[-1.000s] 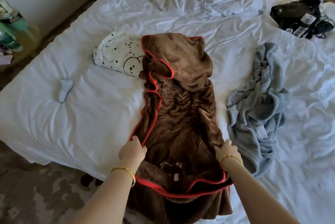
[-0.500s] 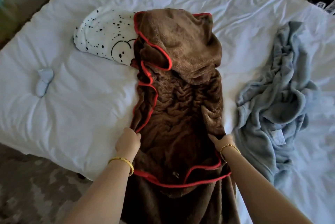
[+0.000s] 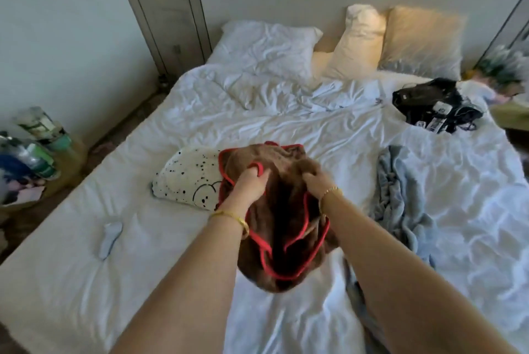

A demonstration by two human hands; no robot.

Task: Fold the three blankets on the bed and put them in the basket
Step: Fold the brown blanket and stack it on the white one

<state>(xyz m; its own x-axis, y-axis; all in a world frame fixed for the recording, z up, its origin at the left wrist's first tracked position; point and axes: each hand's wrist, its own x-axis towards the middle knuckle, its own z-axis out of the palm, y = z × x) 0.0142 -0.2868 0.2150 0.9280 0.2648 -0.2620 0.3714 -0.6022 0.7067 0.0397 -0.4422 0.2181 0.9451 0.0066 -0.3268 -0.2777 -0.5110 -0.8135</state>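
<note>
White rumpled bed is filling the view, pillows stacked at the head end against the wall.

Brown blanket with red piping is sitting mid-bed, bunched into a thick fleece bundle, long axis running from foot edge toward head end. Left hand is gripping its far left part, fingers curled into the plush by the red trim. Right hand is gripping the far right part the same way; motion blur there, but the fingers are reading as clamped in the fabric. Both hands are level on the far end, bundle's near end hanging toward the foot edge.

Judgement: mid-fold on blanket one. Next fold is looking like it goes along that long axis, either hand equally placed.

Spotted white blanket is lying just left of the brown one, touching it, partly tucked under. Grey blanket is lying crumpled to the right, near the right edge, soft and slack, unfolded.

Basket isn't clearly identifiable; a tan container holding bottles is standing on the floor off the left edge, can't confirm.

Small pale sock-like item near the left edge. Black clutter at the far right corner.
</note>
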